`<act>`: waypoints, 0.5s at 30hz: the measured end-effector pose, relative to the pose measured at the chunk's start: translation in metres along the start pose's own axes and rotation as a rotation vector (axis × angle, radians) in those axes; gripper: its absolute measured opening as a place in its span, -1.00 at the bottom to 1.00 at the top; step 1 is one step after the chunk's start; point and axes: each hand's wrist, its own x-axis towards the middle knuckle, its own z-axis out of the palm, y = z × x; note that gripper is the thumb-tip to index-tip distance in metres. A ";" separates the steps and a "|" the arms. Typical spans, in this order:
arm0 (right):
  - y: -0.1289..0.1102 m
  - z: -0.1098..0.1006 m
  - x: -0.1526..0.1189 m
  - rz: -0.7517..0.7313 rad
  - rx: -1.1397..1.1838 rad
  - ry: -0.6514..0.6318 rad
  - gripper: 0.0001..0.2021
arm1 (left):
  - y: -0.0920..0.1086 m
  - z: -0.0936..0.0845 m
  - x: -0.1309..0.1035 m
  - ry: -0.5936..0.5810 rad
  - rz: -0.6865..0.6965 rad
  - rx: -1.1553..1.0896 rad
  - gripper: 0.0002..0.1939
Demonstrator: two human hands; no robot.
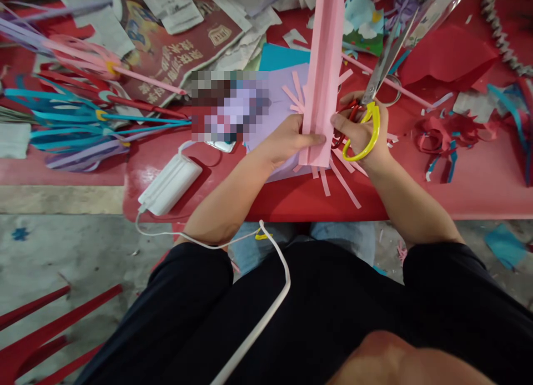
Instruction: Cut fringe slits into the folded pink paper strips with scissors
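A long folded strip of pink paper (322,57) stands away from me over the table. My left hand (291,136) grips its near end, the thumb lying across the paper. At the strip's right edge, my right hand (368,131) pinches the paper between thumb and finger and also holds scissors (372,85). Their yellow handle hangs at the palm and the blades point up and right, away from the strip. Thin cut pink strips (345,188) lie beneath and around the paper, on a purple sheet (275,96).
A white power bank (170,184) with a cable lies left of my left forearm. Bundles of blue paper strips (70,121) and newspapers (179,46) cover the left side. Red paper scraps (445,132) lie at the right. The red table's front edge (333,212) is near my body.
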 end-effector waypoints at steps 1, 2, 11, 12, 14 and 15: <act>-0.001 0.000 -0.001 0.003 0.004 -0.007 -0.50 | 0.001 0.000 0.000 -0.008 -0.006 -0.004 -0.52; -0.001 0.000 -0.001 0.009 0.006 -0.016 -0.50 | 0.002 0.001 -0.001 -0.012 -0.011 -0.007 -0.53; 0.015 -0.004 0.004 0.019 -0.038 0.008 -0.44 | 0.011 0.001 -0.002 -0.004 -0.037 0.023 -0.64; 0.015 -0.004 0.005 0.013 -0.034 0.021 -0.41 | 0.010 0.000 -0.002 -0.013 -0.043 0.033 -0.65; 0.013 -0.003 0.006 -0.013 -0.046 0.044 -0.37 | 0.010 0.000 -0.002 -0.024 -0.051 0.053 -0.70; 0.011 -0.003 0.006 -0.030 -0.066 0.054 -0.36 | 0.011 0.001 -0.003 -0.021 -0.053 0.060 -0.72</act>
